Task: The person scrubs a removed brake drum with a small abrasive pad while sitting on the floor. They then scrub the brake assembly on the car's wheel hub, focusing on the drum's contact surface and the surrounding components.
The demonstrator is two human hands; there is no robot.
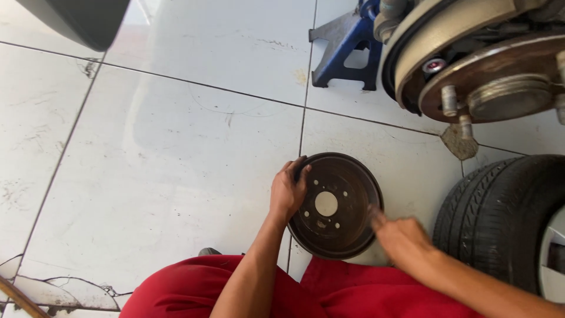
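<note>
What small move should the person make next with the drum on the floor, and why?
Probably lift it toward the bare wheel hub. The left hand already clasps the brake drum at its rim, the right hand is at the opposite edge, and the drum lies hollow side up on the tiles.

A car repair workshop. At upper right, an exposed wheel hub (491, 88) with studs, beside a blue jack stand (344, 50). At lower right, a removed tyre (500, 218). In the centre, a rusty brake drum (335, 206) on a stained, cracked tile floor (176, 147).
</note>
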